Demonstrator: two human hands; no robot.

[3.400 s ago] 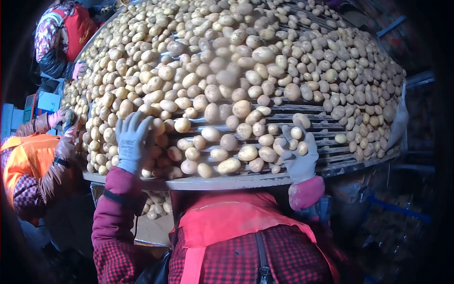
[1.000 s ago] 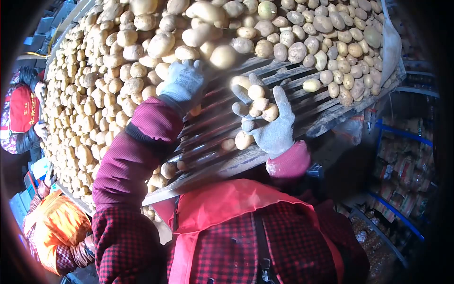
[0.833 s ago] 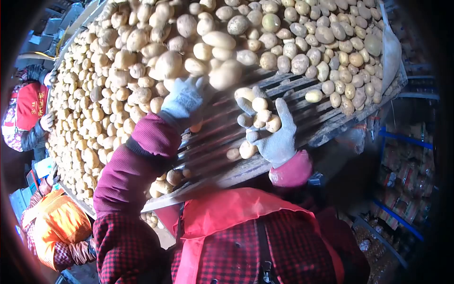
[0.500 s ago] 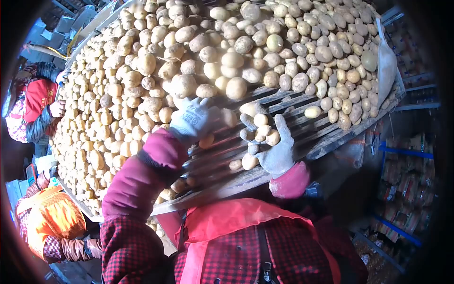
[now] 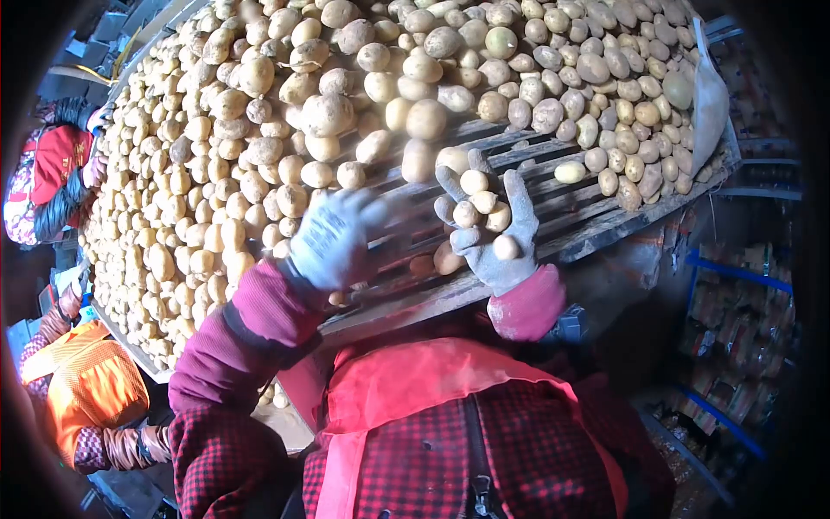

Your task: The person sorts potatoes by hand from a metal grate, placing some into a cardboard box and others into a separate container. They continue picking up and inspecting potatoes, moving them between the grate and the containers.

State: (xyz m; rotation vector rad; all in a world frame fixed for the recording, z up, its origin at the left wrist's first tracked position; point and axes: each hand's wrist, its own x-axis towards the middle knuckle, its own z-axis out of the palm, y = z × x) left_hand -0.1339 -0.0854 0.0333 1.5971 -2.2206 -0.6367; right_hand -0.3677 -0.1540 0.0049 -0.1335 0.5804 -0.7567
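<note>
My left hand (image 5: 333,238), in a pale glove with print on its back, is over the slatted wooden rack (image 5: 398,298) at the edge of the potato pile (image 5: 216,164). Its fingers are blurred but look apart, and nothing shows in them. Palm up, my right hand (image 5: 501,259) is in a grey dusty glove and holds several small potatoes (image 5: 484,201) between its curled fingers and thumb. One more small potato (image 5: 506,248) lies on its palm. Loose potatoes (image 5: 448,258) rest on the slats just left of that hand.
At the left edge are two other people, one in a red vest (image 5: 59,160) and one in an orange vest (image 5: 97,381). A white sheet (image 5: 711,108) hangs along the rack's right side. Blue-edged shelving (image 5: 739,277) with packed goods stands at the right.
My left hand has moved down and left, towards my body. Some potatoes at the pile's lower edge have shifted. A small potato now shows on my right palm.
</note>
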